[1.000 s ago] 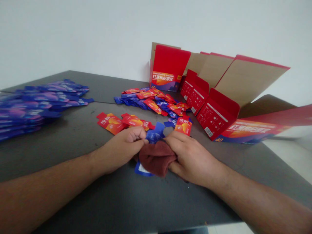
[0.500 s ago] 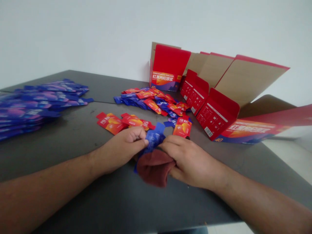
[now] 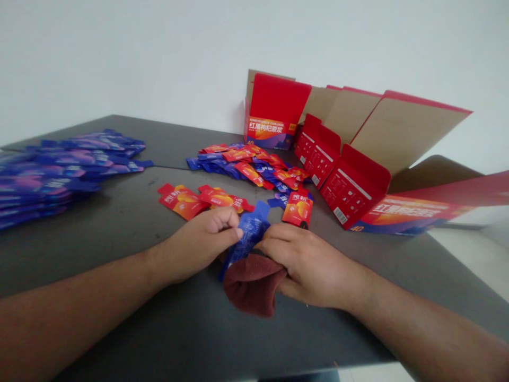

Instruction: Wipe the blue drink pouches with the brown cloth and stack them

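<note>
A blue sachet with small white print is pinched at its left edge by my left hand, thumb on top. My right hand is closed on a folded brown cloth, which lies against the lower right part of the sachet. Just beyond my left hand, red-orange sachets rest flat on the dark table. One more red-orange sachet lies just past my right hand. The underside of the blue sachet is hidden.
A mixed heap of red and blue sachets lies in the middle. Stacked blue-purple sachets cover the left side. Red printed cartons with raised flaps stand at the back and along the right. A pale wall rises behind.
The brown cloth in my right hand has slid slightly down along the blue sachet, baring more of its printed face. My left hand keeps its pinch almost unmoved.
</note>
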### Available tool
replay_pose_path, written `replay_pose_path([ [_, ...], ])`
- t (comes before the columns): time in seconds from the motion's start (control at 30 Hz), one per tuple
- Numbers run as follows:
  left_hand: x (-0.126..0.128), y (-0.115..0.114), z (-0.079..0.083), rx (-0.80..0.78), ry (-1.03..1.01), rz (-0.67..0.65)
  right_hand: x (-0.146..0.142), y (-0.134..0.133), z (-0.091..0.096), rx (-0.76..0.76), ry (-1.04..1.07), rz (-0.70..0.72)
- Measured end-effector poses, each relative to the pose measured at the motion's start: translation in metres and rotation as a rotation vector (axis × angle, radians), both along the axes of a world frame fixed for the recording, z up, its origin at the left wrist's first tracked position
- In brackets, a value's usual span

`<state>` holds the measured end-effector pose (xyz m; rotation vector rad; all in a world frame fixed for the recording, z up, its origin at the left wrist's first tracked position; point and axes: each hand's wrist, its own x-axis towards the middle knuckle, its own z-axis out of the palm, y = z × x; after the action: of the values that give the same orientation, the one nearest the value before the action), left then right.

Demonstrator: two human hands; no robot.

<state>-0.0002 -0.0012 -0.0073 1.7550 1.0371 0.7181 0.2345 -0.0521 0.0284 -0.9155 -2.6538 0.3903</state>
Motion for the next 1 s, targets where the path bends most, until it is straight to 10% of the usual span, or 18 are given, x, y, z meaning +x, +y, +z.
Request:
replay_pose_path([
  [0.23,0.002,-0.002,-0.006,-0.114,-0.018,0.014,0.008,0.014,-0.005,0.126,0.136,-0.37],
  [0.5,-0.001,-0.001,0.002,0.024,0.033,0.0,0.001,0.002,-0.001,-0.016,0.027,0.018],
  [0.77,0.001,0.0,-0.007,-0.088,-0.011,-0.005,0.008,0.015,-0.004,0.107,0.152,-0.378],
  [1.0,-0.001,0.001,-0.002,0.037,0.061,0.005,0.004,0.007,-0.003,-0.019,0.074,-0.025],
])
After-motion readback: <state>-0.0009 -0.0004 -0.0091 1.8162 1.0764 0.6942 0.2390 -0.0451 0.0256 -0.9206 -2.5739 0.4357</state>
